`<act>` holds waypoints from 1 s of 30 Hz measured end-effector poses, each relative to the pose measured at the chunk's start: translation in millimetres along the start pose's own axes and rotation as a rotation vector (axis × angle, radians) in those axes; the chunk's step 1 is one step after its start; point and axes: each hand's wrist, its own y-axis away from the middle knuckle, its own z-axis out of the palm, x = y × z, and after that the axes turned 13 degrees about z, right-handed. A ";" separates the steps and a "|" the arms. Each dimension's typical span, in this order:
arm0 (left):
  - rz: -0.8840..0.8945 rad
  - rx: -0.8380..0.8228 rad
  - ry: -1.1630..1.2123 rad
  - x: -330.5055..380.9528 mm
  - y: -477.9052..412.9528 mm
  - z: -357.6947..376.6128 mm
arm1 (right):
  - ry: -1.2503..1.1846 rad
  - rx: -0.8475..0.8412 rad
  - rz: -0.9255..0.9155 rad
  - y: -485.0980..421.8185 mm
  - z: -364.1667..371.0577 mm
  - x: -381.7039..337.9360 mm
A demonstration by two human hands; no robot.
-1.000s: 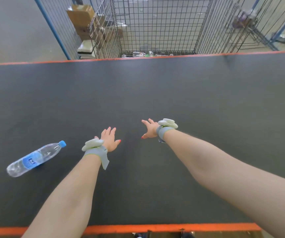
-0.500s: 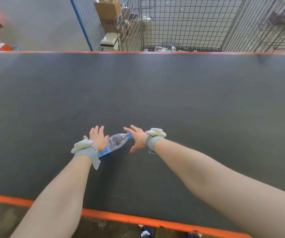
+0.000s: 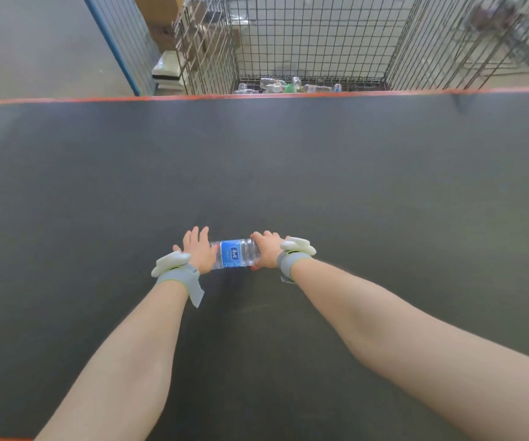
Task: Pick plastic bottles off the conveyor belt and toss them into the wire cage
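- A clear plastic bottle (image 3: 236, 254) with a blue label is lying on its side on the dark conveyor belt (image 3: 288, 173), on the person's side of it, between the two hands.
- The left hand (image 3: 198, 251) is touching the bottle's left end, with its fingers straight and pointing forward.
- The right hand (image 3: 268, 251) is gripping the bottle's right end, fingers curling over the top and thumb underneath, hiding the cap.
- Both wrists are wearing grey bands (image 3: 179, 276) carrying white pods.
- The wire cage (image 3: 314, 43) is standing just beyond the belt's far orange edge (image 3: 65, 100), holding several loose bottles (image 3: 285, 85) on its floor.
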 end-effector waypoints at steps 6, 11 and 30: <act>0.036 0.036 0.020 48.6 -89.3 -34.8 | -0.165 -0.005 0.218 -80.5 -78.7 37.7; 0.037 0.123 0.078 81.2 -184.1 -89.0 | -0.937 0.036 0.409 -163.5 -209.8 44.1; -0.075 -0.111 -0.019 23.0 -26.6 31.6 | -0.119 -0.096 0.218 -25.6 1.2 42.3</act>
